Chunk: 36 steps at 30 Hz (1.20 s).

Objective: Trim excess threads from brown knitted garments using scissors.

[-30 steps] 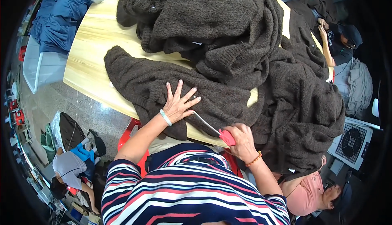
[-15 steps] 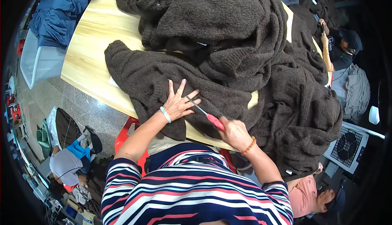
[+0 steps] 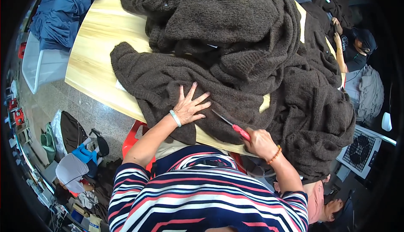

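My left hand (image 3: 190, 105) lies flat with fingers spread on a dark brown fuzzy knitted garment (image 3: 168, 80) spread over the wooden table (image 3: 97, 42). My right hand (image 3: 261, 141) grips red-handled scissors (image 3: 230, 124), whose metal blades point up and left onto the knit, close to my left fingertips. A large heap of the same brown knitwear (image 3: 227, 17) rises behind and spills to the right (image 3: 320, 114) over the table edge.
A person in dark clothes (image 3: 355, 45) works at the far right of the table. A blue garment (image 3: 59, 13) lies on a chair at upper left. A red stool (image 3: 134, 137) stands under me. Another person (image 3: 324, 202) sits low at right. Bags clutter the floor at left.
My left hand slid slightly right and up on the knit. My right hand brought the scissors up and left, so the blades now lie on the garment.
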### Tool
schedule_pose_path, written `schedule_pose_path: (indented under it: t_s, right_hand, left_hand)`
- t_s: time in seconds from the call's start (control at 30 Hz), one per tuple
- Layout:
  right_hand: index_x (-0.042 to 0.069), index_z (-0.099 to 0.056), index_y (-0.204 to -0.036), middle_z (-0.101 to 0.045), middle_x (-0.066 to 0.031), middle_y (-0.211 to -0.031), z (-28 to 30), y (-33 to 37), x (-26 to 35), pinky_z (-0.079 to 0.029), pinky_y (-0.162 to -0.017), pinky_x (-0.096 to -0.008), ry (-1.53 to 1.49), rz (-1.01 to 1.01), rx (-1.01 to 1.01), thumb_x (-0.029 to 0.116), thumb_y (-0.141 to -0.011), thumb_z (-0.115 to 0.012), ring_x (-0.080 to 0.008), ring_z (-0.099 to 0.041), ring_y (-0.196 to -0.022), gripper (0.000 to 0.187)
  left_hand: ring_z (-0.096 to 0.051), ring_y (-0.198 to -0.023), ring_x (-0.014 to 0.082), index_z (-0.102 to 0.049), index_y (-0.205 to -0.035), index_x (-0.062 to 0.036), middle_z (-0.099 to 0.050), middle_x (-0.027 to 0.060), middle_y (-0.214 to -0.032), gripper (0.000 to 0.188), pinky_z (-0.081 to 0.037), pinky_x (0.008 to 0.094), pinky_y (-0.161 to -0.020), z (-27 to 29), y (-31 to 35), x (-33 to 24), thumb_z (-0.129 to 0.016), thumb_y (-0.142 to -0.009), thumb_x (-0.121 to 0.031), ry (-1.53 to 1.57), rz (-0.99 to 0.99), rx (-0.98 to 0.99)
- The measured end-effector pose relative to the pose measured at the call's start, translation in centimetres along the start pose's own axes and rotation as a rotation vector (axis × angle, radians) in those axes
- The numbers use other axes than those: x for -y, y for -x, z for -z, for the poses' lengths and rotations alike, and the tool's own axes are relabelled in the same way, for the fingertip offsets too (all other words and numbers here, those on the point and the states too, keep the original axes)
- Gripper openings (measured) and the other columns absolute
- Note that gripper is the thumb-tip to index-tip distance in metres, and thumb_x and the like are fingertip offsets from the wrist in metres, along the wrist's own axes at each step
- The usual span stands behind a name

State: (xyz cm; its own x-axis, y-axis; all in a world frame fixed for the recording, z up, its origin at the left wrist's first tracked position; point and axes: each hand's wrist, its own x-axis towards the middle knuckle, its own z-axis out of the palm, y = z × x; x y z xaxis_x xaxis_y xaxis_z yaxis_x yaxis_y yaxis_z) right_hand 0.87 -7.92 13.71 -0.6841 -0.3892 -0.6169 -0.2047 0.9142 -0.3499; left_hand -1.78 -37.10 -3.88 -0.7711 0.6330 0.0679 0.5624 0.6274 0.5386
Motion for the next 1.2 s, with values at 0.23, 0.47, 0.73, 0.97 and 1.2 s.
schedule_pose_path:
  t_s: [0.23,0.47,0.73,0.97,1.2]
  right_hand:
    - [0.004,-0.058,-0.105,-0.063,-0.0184,-0.088,-1.2,1.9,0.6,-0.051,-0.078,-0.0436,-0.229,0.047,-0.183,0.008,-0.077,-0.066,-0.0358,-0.063,-0.087,0.030]
    - [0.003,-0.056,-0.099,-0.063,-0.0175,-0.079,-1.9,-1.4,3.0,-0.052,-0.073,-0.0430,-0.120,0.132,-0.186,0.010,-0.074,-0.066,-0.0355,-0.064,-0.079,0.028]
    - [0.002,-0.056,-0.097,-0.064,-0.0181,-0.074,-0.8,-2.1,4.7,-0.051,-0.069,-0.0447,-0.165,0.106,-0.117,0.014,-0.077,-0.066,-0.0348,-0.065,-0.075,0.025]
    - [0.003,-0.057,-0.098,-0.065,-0.0172,-0.079,-2.1,0.3,2.1,-0.051,-0.072,-0.0427,-0.064,0.035,-0.206,0.012,-0.075,-0.063,-0.0350,-0.065,-0.078,0.026]
    - [0.003,-0.055,-0.090,-0.064,-0.0172,-0.065,-1.7,0.2,2.6,-0.052,-0.058,-0.0436,0.009,-0.058,-0.109,0.017,-0.081,-0.062,-0.0352,-0.066,-0.063,0.018]
  left_hand:
    - [-0.056,-0.111,0.0339,-0.064,-0.115,-0.0017,-0.061,0.0168,-0.119,0.040,-0.043,0.0442,-0.096,9.1,0.4,-1.2,-0.074,-0.077,-0.014,0.004,0.313,-0.587]
    - [-0.054,-0.099,0.0328,-0.066,-0.105,-0.0030,-0.060,0.0120,-0.103,0.029,-0.044,0.0401,-0.085,3.9,2.3,3.6,-0.073,-0.078,-0.010,0.189,0.504,-0.495]
    - [-0.044,-0.127,0.0339,-0.065,-0.108,-0.0103,-0.057,0.0101,-0.125,0.028,-0.031,0.0525,-0.101,5.3,0.3,0.8,-0.066,-0.081,-0.015,-0.267,0.336,-0.436]
    - [-0.031,-0.138,0.0374,-0.061,-0.124,-0.0163,-0.043,0.0093,-0.146,0.045,-0.019,0.0652,-0.109,1.1,1.2,-3.8,-0.069,-0.082,-0.031,-0.032,0.106,-0.150]
    - [-0.021,-0.142,0.0417,-0.060,-0.127,-0.0224,-0.040,0.0014,-0.149,0.046,-0.009,0.0788,-0.103,-1.0,1.4,-1.9,-0.068,-0.082,-0.032,-0.049,0.072,-0.077]
